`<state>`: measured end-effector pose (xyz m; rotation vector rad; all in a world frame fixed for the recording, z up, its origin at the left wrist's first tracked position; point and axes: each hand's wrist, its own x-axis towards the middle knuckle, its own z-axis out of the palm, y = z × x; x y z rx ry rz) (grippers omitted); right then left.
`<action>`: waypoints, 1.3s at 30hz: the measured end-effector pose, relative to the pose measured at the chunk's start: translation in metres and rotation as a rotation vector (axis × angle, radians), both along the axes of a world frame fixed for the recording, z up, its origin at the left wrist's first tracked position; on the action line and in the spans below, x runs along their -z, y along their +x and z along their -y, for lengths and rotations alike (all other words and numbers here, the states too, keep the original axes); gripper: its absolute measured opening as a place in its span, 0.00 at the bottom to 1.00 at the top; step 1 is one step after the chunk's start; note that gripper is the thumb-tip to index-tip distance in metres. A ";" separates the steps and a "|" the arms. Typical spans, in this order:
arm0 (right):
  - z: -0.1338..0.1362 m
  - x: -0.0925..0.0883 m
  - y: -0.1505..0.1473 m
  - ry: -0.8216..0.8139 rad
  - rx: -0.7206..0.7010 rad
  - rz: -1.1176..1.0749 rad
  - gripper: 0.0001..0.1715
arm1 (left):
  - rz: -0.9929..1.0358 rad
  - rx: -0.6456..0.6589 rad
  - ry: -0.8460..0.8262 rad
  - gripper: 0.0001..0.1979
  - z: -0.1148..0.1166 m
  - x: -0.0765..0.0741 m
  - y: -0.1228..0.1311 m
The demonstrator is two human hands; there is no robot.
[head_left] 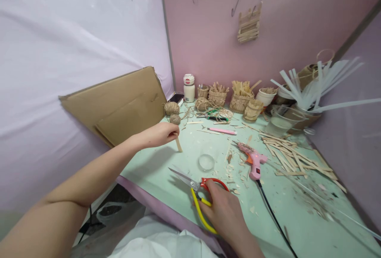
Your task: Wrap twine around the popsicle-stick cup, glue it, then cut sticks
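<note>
My left hand [162,134] is closed in a pinch above the left part of the table, and a short flat wooden strip [178,145] hangs down from its fingers. In my right hand [228,210], near the front edge, are scissors [195,185] with one red and one yellow handle. Their blades point left, a little below the wooden strip. A clear plastic cup [206,161] stands between the scissors and a pink utility knife [223,131]. To the right of it lies a pink glue gun [253,160] with a black cord.
Loose wooden strips [291,156] are piled at the right. Twine balls [172,108], green-handled pliers [217,118], a white bottle [189,91] and stick-filled baskets [240,101] line the back. Glue sticks [309,87] jut out at right. A cardboard sheet [125,103] leans left.
</note>
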<state>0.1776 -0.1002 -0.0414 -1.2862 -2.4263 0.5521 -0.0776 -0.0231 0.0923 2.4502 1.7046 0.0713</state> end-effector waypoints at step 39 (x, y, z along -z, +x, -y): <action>0.001 0.000 0.001 -0.014 -0.004 0.035 0.11 | 0.000 0.028 -0.171 0.10 -0.006 0.067 -0.011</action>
